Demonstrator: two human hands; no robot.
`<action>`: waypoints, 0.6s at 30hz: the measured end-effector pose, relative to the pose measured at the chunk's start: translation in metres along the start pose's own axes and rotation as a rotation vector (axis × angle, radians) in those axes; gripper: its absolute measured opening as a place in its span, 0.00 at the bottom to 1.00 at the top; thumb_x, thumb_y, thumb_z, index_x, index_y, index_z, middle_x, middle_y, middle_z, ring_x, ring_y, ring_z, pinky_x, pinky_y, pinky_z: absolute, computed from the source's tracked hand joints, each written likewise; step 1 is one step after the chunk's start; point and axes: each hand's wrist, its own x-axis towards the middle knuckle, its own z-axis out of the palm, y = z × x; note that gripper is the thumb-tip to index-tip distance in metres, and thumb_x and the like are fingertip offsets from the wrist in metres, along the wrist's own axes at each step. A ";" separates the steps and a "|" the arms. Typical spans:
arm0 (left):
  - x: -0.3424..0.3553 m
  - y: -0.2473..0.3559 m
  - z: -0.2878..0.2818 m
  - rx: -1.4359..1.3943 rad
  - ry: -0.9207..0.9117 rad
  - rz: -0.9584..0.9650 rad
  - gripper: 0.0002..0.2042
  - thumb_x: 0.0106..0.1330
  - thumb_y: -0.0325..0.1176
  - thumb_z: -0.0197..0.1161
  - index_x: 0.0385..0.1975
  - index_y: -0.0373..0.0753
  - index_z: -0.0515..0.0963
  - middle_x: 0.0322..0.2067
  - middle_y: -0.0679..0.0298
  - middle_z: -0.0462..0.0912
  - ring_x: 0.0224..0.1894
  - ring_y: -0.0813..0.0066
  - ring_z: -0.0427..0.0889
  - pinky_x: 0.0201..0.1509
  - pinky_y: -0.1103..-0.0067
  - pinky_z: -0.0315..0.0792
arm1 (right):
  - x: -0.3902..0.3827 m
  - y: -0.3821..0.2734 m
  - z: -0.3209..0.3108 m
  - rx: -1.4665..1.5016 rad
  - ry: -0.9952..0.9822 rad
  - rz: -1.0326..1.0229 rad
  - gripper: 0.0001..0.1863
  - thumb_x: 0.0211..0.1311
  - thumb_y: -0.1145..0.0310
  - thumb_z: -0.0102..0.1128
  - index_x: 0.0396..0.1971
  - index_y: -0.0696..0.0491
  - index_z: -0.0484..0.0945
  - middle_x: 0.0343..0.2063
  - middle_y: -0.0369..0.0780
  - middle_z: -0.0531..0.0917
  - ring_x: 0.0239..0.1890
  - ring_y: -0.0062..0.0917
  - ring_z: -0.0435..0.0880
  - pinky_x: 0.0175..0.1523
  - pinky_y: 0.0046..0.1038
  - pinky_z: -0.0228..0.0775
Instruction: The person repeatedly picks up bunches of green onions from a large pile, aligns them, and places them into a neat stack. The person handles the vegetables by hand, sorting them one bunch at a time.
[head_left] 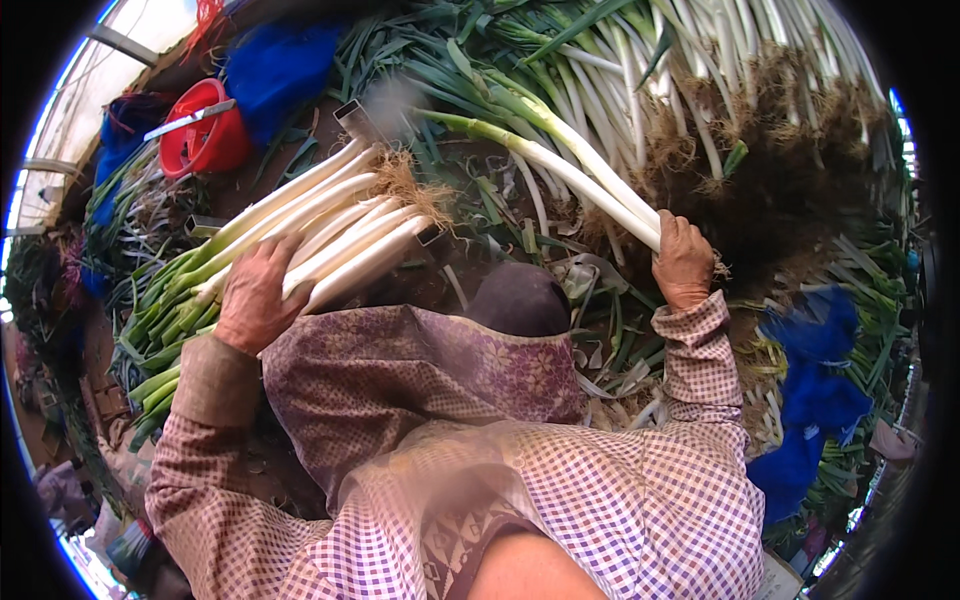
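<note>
My left hand (263, 290) rests with bent fingers around part of a bundle of trimmed leeks (330, 240), white stems and roots to the right, green tops to the left. Metal brackets (350, 118) stand at the bundle's edges. My right hand (682, 258) is closed around the root end of loose long leeks (590, 185), apparently two, whose green tops reach up and left. Beyond them lies a large heap of leeks (640, 70) with soil-covered roots.
A red bucket (200, 145) with a pale bar across it is at upper left, beside blue netting (275, 80). More blue netting (810, 390) and leek leaves lie at right. My patterned cloth-covered lap (370, 380) is below, with scraps (610, 350) near it.
</note>
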 end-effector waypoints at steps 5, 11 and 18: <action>0.094 0.165 0.014 -0.092 0.281 0.507 0.45 0.51 0.53 0.69 0.66 0.40 0.54 0.66 0.52 0.57 0.69 0.57 0.52 0.72 0.61 0.45 | -0.029 0.034 -0.115 -0.266 0.124 -0.152 0.19 0.48 0.74 0.59 0.44 0.47 0.75 0.28 0.33 0.72 0.30 0.26 0.74 0.34 0.28 0.68; 0.151 0.255 0.031 -0.141 0.629 0.764 0.49 0.39 0.45 0.76 0.66 0.48 0.56 0.61 0.59 0.65 0.65 0.63 0.62 0.71 0.58 0.46 | -0.098 0.045 -0.199 -0.404 0.311 -0.149 0.23 0.50 0.74 0.60 0.49 0.42 0.76 0.36 0.30 0.77 0.33 0.21 0.76 0.37 0.26 0.66; 0.142 0.211 -0.050 0.107 1.027 0.916 0.24 0.48 0.33 0.67 0.48 0.43 0.72 0.30 0.64 0.78 0.36 0.67 0.79 0.43 0.70 0.73 | -0.084 0.023 -0.184 -0.246 0.408 -0.032 0.31 0.43 0.72 0.68 0.53 0.41 0.73 0.40 0.31 0.77 0.38 0.26 0.77 0.42 0.30 0.67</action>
